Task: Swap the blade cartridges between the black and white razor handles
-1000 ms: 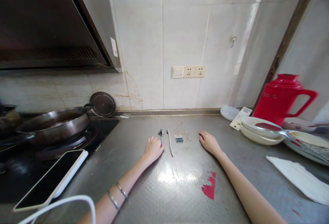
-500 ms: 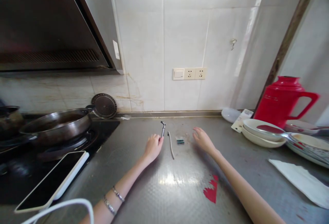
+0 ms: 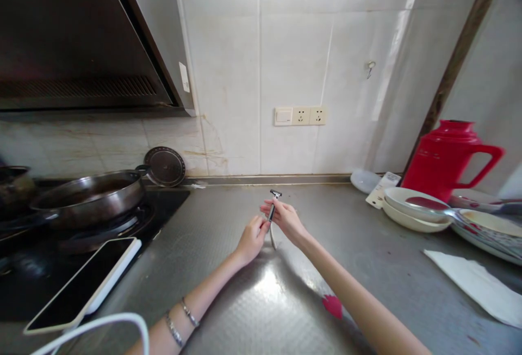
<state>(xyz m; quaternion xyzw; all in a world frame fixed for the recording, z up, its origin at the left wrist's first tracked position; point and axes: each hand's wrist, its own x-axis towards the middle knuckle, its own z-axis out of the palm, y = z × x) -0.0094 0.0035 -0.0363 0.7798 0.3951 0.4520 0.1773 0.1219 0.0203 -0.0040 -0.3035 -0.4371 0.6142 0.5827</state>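
A person's left hand (image 3: 249, 242) is pinching the lower handle of a slim black-and-silver razor (image 3: 272, 211) with a T-shaped head, as the right hand (image 3: 287, 221), close beside, is gripping it higher. The razor is tilting between both hands. Just beneath them, a thin, curved, off-white rod (image 3: 273, 239) is lying on the grey metal countertop (image 3: 240, 319); a red scrap (image 3: 332, 306) is lying beside the right forearm (image 3: 354, 300).
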